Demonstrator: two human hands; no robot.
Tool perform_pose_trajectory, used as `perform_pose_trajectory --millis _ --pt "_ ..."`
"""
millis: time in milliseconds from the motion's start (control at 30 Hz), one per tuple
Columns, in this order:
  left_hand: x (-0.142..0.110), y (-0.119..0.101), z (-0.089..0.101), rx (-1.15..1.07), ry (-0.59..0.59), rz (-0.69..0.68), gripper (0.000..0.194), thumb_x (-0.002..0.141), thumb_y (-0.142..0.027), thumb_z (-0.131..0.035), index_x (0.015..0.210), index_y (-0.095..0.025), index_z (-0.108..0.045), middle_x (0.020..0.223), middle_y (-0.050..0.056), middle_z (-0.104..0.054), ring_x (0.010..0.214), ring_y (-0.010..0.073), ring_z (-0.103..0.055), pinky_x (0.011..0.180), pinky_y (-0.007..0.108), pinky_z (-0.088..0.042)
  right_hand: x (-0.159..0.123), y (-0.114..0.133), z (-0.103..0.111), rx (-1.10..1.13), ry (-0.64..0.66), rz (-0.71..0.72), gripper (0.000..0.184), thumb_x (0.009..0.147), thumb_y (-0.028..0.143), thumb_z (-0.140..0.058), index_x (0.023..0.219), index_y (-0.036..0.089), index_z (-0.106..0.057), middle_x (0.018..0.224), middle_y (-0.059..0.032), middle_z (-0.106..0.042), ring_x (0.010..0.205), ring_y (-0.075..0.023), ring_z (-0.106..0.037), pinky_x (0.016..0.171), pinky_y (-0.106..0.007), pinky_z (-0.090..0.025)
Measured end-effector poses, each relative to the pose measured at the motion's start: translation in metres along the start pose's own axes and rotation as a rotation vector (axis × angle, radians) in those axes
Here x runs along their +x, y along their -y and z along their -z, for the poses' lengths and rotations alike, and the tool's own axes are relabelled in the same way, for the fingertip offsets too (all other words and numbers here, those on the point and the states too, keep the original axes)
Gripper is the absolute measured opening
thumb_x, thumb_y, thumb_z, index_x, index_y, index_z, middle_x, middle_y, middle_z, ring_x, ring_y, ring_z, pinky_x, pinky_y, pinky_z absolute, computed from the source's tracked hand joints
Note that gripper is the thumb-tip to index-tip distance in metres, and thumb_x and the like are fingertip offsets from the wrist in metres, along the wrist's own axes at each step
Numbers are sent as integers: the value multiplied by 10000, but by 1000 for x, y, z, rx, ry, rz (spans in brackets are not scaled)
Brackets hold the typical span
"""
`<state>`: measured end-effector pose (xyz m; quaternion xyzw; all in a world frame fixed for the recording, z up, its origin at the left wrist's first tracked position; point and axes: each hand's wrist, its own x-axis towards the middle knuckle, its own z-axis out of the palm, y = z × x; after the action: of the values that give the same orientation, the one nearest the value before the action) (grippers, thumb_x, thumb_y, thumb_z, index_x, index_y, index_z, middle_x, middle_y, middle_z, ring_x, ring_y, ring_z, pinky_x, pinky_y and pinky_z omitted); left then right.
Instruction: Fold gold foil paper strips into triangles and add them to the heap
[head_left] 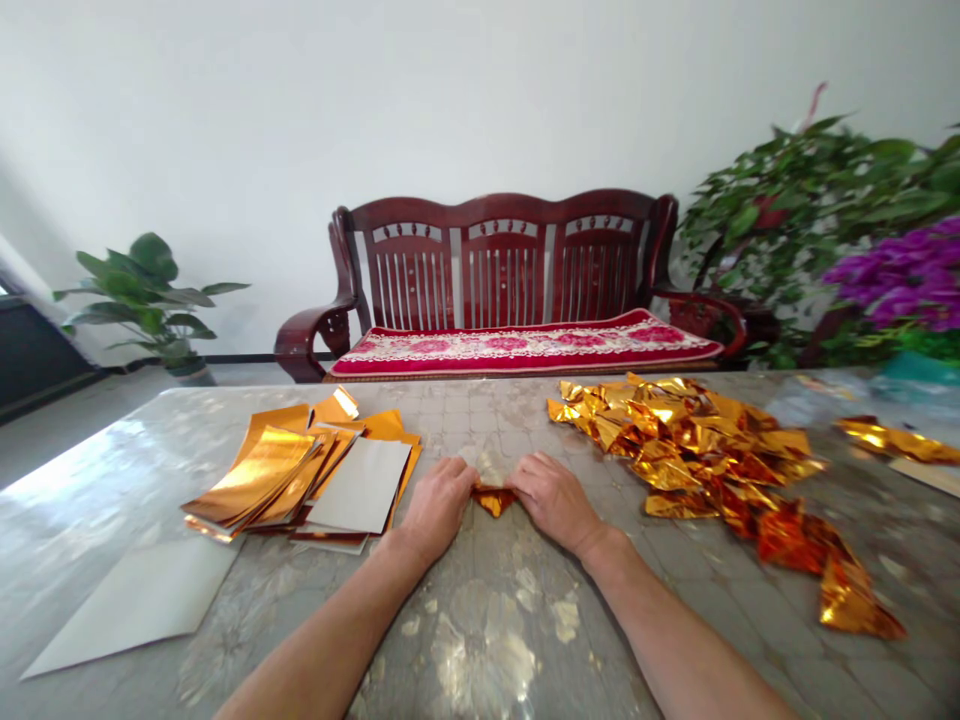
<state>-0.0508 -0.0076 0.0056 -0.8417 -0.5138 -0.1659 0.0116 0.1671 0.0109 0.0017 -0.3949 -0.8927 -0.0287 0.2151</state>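
My left hand (439, 510) and my right hand (555, 498) rest on the stone-look tabletop (480, 640), pinching a small folded piece of gold foil paper (493, 501) between them. Its fold is partly hidden under my fingers. To the left of my left hand lies a loose stack of gold foil sheets (300, 480), some turned silver-white side up. Right of my right hand spreads a heap of folded gold foil pieces (697, 460). A single white-backed sheet (135, 610) lies flat at the near left.
A dark red wooden bench (502, 265) with a red patterned cushion stands beyond the table. A potted plant (146, 300) is at the left, and leafy plants with purple flowers (900, 275) are at the right. A gold foil strip (896, 440) lies on the right table edge.
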Motion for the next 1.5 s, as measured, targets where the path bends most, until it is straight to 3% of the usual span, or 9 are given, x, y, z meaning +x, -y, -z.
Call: perform_pose_trajectory --millis 467,700,800,933,1500 --pt "-1 -3 5 86 13 -20 238 951 -160 -405 866 -217 -621 907 56 -618 895 204 -540 779 324 -394 -4 1 8 -3 90 27 302 978 213 -442 1076 272 -720 843 -40 -591 855 -181 -518 764 -287 -380" --pt "-5 -12 5 188 50 -41 176 909 -126 -461 879 -199 -619 914 71 -629 895 231 -547 776 361 -399 -4 6 13 19 105 -20 291 892 126 -509 980 270 -745 835 -31 -596 854 -179 -521 769 -296 -369" --pt "-6 -22 4 198 37 12 173 925 -188 -462 877 -189 -628 914 85 -627 903 239 -554 791 374 -405 -2 11 12 13 89 -87 213 916 214 -539 848 243 -738 812 -30 -594 846 -178 -522 761 -298 -365" --pt "-4 -34 2 239 35 82 191 934 -291 -490 898 -174 -636 917 97 -628 926 260 -565 793 377 -411 1 17 6 -37 52 -179 260 941 330 -558 737 217 -672 809 -30 -598 840 -180 -525 741 -300 -361" --pt "-1 -42 4 270 91 146 138 917 -243 -519 961 -159 -618 965 113 -627 938 275 -572 802 390 -409 -1 35 3 -164 61 -287 82 895 323 -619 877 246 -602 989 -58 -602 966 -241 -501 737 -347 -327"
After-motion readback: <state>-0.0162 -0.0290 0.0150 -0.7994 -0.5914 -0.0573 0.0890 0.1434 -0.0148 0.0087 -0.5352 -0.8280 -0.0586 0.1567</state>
